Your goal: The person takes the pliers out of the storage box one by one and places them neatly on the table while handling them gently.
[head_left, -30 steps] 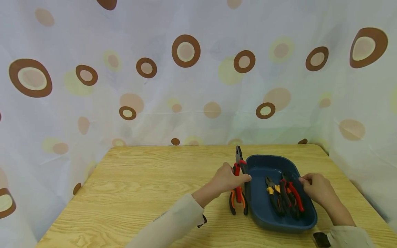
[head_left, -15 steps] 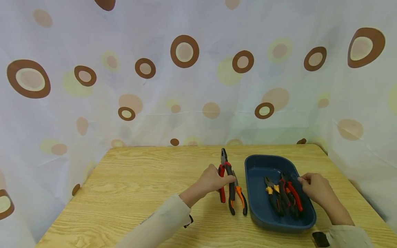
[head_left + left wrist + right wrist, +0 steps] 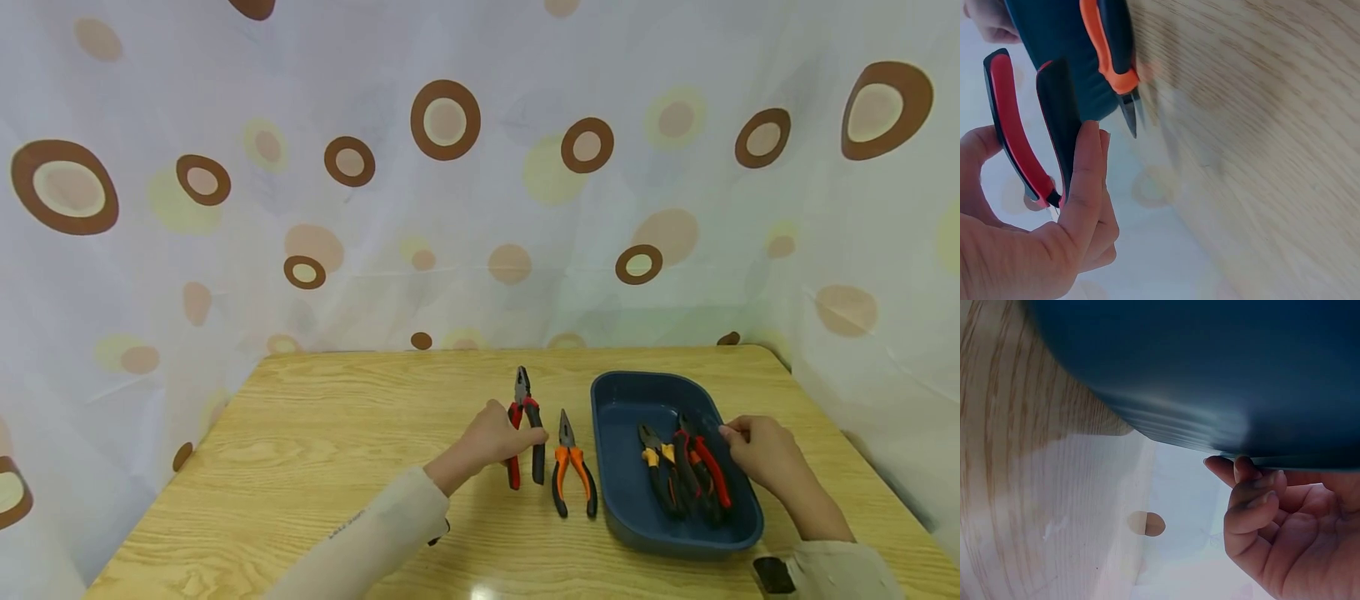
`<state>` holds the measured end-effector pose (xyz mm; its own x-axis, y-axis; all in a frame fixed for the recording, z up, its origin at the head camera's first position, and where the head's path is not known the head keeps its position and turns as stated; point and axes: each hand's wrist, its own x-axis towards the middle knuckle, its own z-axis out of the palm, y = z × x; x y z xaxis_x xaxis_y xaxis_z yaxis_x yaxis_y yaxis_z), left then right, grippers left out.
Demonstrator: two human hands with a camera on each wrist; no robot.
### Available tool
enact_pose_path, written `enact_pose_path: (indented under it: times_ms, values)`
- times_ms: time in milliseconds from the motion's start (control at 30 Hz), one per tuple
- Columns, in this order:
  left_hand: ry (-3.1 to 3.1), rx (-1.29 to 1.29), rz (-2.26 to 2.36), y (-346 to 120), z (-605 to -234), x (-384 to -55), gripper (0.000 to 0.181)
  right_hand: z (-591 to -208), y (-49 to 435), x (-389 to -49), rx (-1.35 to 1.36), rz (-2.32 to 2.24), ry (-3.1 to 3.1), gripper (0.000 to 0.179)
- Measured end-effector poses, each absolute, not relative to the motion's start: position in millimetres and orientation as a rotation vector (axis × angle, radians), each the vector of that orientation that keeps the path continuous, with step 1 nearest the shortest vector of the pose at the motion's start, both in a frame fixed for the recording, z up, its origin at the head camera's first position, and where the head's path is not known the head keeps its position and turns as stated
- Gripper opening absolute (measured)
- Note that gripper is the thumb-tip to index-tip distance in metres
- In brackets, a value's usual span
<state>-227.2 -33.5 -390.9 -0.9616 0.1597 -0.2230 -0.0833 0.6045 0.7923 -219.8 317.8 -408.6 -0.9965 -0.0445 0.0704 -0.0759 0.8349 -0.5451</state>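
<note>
My left hand [image 3: 491, 437] grips combination pliers [image 3: 536, 421] with red and black handles, jaws pointing away from me. In the left wrist view the pliers' handles [image 3: 1060, 119] are spread, with fingers on one and the thumb by the other. Just right of them, needle-nose pliers [image 3: 567, 452] with orange and black handles lie on the table. My right hand [image 3: 768, 457] pinches the right rim of a dark blue bin [image 3: 602, 450]. Inside the bin lie yellow-and-black pliers [image 3: 657, 482] and red-and-black pliers [image 3: 716, 477], partly overlapping.
The wood-grain table [image 3: 337, 442] stretches left of my left hand. Behind it hangs a pale curtain [image 3: 450, 217] with brown and beige spots. The bin stands near the table's right side.
My left hand has carried the combination pliers leftward, from beside the bin and over the needle-nose pliers, which now show whole. My right hand stays at the bin's rim.
</note>
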Motion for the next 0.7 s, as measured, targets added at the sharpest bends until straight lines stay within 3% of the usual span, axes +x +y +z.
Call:
enact_pose_path:
  times_ms: [300,400,467,700]
  values:
    - [2.603,0.09,1.177,-37.2,-398.6,-229.9,0.093,-407.4,317.5,-219.9,0.104,0.891,-2.957,0.033]
    - [2.613,0.13,1.139,-36.6,-401.0,-229.9,0.053,-406.6,317.3,-220.0,0.1,0.892,-2.958,0.033]
    - [2.618,0.153,1.116,-36.1,-402.0,-229.5,0.04,-406.1,317.2,-219.8,0.096,0.895,-2.961,0.034]
    - [2.644,0.192,1.005,-32.4,-412.0,-233.3,0.055,-406.5,316.9,-218.5,0.098,0.898,-2.963,0.033]
